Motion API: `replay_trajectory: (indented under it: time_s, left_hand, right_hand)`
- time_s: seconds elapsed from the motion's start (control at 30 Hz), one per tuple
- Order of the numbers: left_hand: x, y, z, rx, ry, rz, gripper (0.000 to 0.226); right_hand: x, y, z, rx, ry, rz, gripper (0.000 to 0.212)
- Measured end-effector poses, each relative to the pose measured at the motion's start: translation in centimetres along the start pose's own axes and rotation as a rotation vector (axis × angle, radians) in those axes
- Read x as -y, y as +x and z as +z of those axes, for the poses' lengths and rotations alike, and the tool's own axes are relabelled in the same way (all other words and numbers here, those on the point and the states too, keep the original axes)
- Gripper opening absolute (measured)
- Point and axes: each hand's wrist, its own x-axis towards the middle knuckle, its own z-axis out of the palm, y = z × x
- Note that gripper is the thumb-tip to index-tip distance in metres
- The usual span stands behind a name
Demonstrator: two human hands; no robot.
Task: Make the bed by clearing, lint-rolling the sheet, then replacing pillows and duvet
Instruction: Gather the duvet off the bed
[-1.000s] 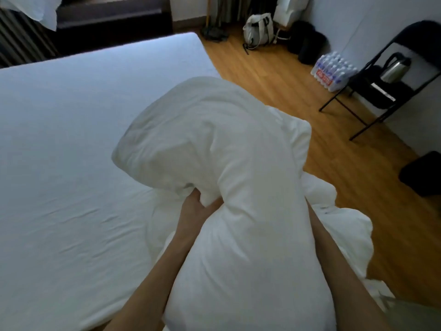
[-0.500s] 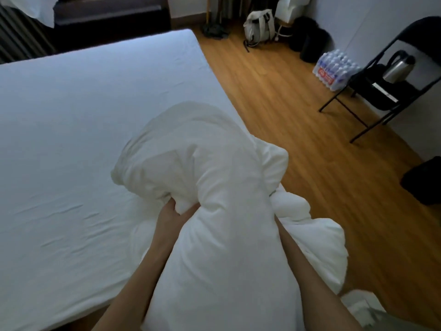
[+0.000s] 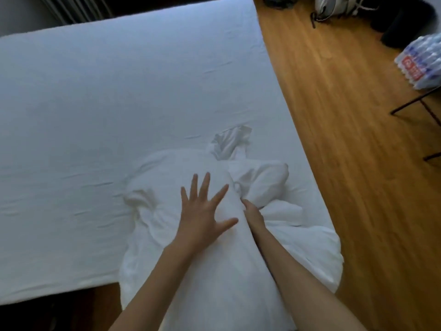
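Your left hand (image 3: 202, 211) lies flat with fingers spread, gripping nothing, on the bunched duvet (image 3: 214, 271) at the near right corner of the bed; use that open palm to pin it while you hunt for an edge to draw far and left over the sheet (image 3: 107, 103). Your right hand (image 3: 254, 215) is sunk in a fold, so I cannot tell whether it grips. The duvet looks soft, puffy and crumpled, the sheet smooth with faint creases.
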Motion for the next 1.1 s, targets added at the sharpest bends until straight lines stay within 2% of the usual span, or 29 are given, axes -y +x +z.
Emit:
replay_trajectory:
  time_s: [0.07, 0.13, 0.2, 0.3, 0.4, 0.5, 0.57, 0.7, 0.77, 0.83, 0.9, 0.97, 1.1]
  left_hand:
    - [2.0, 2.5, 2.7, 0.223, 0.138, -0.073, 0.103]
    - [4.7, 4.0, 5.6, 0.314, 0.075, -0.149, 0.106]
    - [6.4, 5.4, 7.3, 0.373, 0.05, -0.155, 0.106]
    - [8.3, 8.4, 9.0, 0.427, 0.041, -0.143, 0.113]
    - [12.3, 12.0, 10.0, 0.451, 0.043, -0.122, 0.134]
    - [17.4, 14.5, 10.0, 0.462, 0.104, -0.119, 0.13]
    - [21.0, 15.5, 9.4, 0.45, 0.119, -0.09, 0.112]
    - [26.9, 16.7, 8.7, 0.221, 0.158, 0.011, 0.086]
    - [28.7, 17.7, 8.8, 0.181, 0.187, -0.063, 0.087]
    - [29.6, 19.1, 9.1, 0.173, 0.165, -0.209, 0.1]
    - [30.8, 20.8, 9.4, 0.224, 0.152, -0.364, 0.111]
    - [32.6, 22.9, 9.8, 0.349, 0.109, -0.439, 0.113]
    - [35.3, 27.4, 10.8, 0.539, -0.061, -0.412, 0.119]
  right_hand:
    - [0.3, 0.7, 0.3, -0.032, 0.042, -0.024, 0.036]
    - [0.6, 1.1, -0.4, -0.074, 0.168, -0.007, 0.037]
    - [0.2, 1.2, -1.1, -0.072, 0.163, 0.017, 0.063]
    - [1.1, 1.7, -1.3, -0.09, -0.183, -0.034, 0.118]
    - [2.7, 4.4, -0.4, -0.037, -0.432, -0.067, 0.146]
    - [4.3, 7.2, 1.6, 0.045, -0.585, -0.051, 0.14]
    - [4.6, 8.9, 2.9, 0.076, -0.684, -0.021, 0.131]
    - [4.4, 11.7, 4.4, 0.091, -0.715, 0.037, 0.135]
    - [4.0, 12.9, 5.0, 0.077, -0.719, 0.045, 0.146]
    - [3.2, 14.1, 5.5, 0.048, -0.729, 0.047, 0.15]
    - [2.3, 15.0, 6.0, 0.012, -0.722, 0.061, 0.146]
    - [1.9, 15.6, 6.3, -0.028, -0.694, 0.074, 0.147]
    - [0.6, 16.7, 6.7, -0.076, -0.678, 0.073, 0.15]
